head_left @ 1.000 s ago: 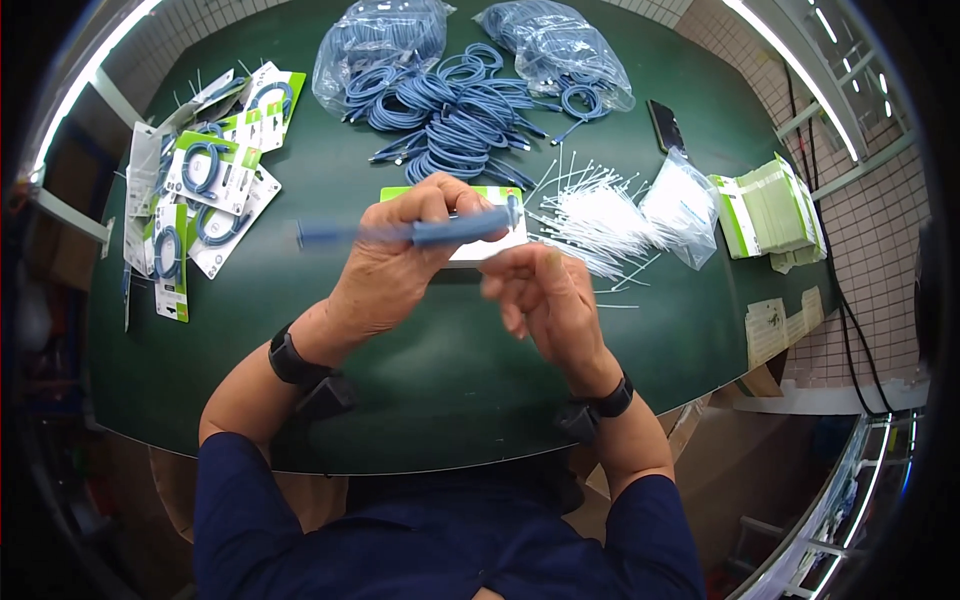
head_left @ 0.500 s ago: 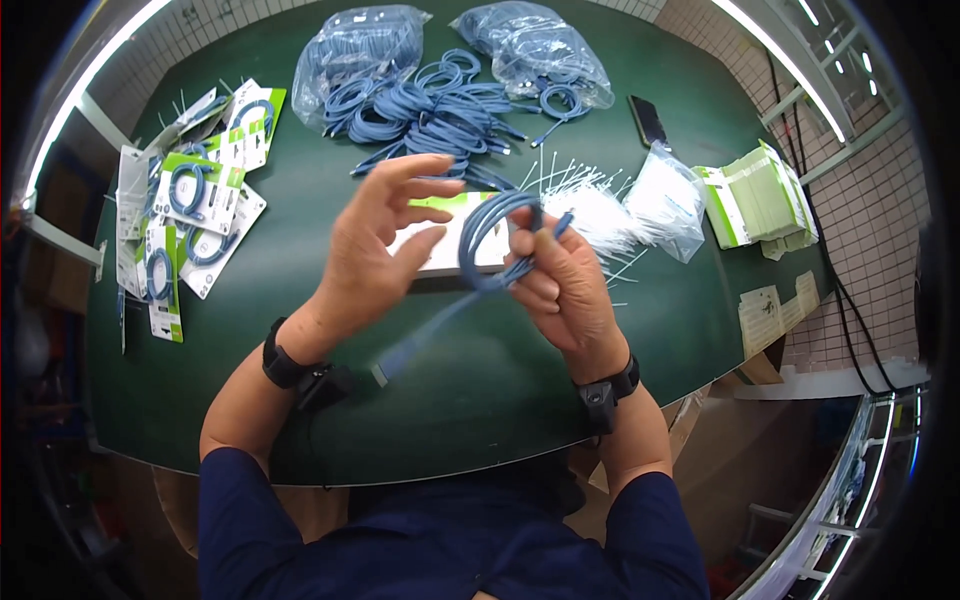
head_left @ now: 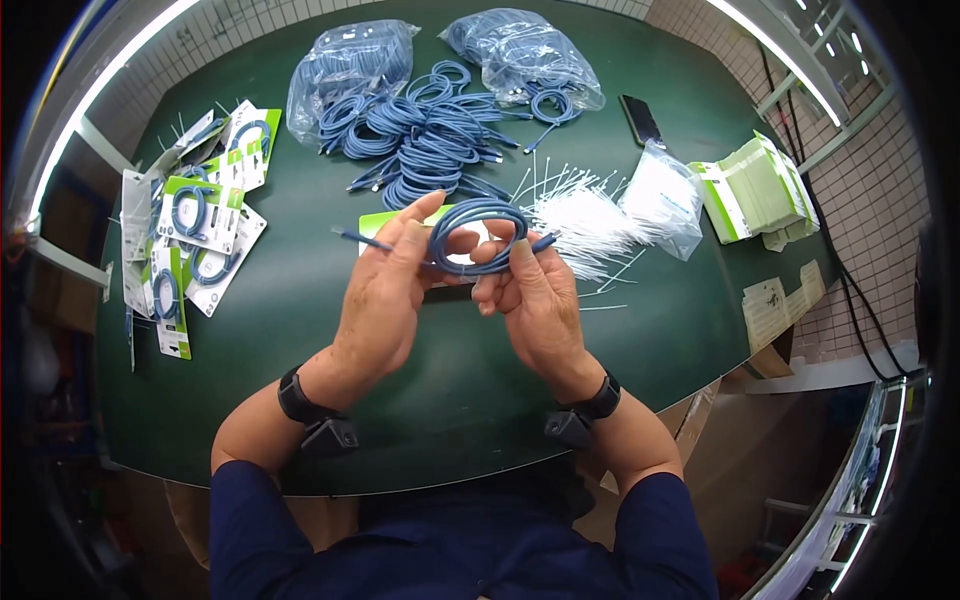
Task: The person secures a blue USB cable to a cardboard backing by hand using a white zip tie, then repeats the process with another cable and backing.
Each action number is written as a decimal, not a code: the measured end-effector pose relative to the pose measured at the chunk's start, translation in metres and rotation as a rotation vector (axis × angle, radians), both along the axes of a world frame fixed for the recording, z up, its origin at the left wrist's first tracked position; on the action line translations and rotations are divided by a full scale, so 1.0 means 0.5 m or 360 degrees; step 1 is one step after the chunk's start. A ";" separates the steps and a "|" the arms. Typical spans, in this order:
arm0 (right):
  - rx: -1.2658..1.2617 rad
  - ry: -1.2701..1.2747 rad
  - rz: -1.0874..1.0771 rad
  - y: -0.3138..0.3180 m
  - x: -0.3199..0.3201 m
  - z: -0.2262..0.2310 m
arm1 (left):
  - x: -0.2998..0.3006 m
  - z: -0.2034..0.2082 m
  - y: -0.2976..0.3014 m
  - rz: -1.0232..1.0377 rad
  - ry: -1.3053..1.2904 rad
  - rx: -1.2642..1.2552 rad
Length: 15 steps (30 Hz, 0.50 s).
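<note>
A coiled blue cable (head_left: 483, 211) is held up over the table between both hands. My left hand (head_left: 385, 285) grips the coil's left side, with one connector end sticking out past its fingers to the left. My right hand (head_left: 535, 300) pinches the right side, where the other connector end points out beyond the thumb. Behind the hands lies a white and green card package (head_left: 375, 224), mostly covered by them and the coil. Just to the right of the coil spreads a pile of white cable ties (head_left: 580, 225).
Loose blue cables (head_left: 430, 145) heap behind the hands, with bagged cables (head_left: 350, 75) beyond. Carded cables (head_left: 190, 215) stack at the left. Toward the right are a bag of ties (head_left: 665, 200), a phone (head_left: 641, 120), green-white cards (head_left: 755, 190) and a paper strip (head_left: 780, 300).
My left hand has come in from the left and taken hold of the coil. The cable end that hung toward the lower left now points left past that hand.
</note>
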State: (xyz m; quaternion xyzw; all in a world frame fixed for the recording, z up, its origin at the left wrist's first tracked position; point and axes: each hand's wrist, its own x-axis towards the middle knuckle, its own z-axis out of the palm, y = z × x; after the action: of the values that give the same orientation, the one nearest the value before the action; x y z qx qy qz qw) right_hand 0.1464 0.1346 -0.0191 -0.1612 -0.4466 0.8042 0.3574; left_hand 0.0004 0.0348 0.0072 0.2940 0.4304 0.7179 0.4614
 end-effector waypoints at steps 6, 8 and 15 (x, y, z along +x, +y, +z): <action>0.0083 -0.0026 0.0252 0.007 0.007 -0.009 | -0.037 -0.015 -0.004 -0.0010 -0.0394 -0.0178; 0.0171 -0.0122 0.0366 0.011 0.005 -0.012 | -0.058 -0.026 -0.006 -0.0228 -0.0533 -0.0047; 0.0436 -0.0479 0.0623 0.027 0.008 0.013 | -0.086 -0.030 -0.004 -0.0482 -0.0242 -0.0242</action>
State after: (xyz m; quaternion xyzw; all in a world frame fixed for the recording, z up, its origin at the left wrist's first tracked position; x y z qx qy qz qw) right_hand 0.1503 0.1483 -0.0126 -0.1397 -0.6217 0.7572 0.1434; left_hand -0.0426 0.0330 -0.0078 0.2645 0.3982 0.6258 0.6164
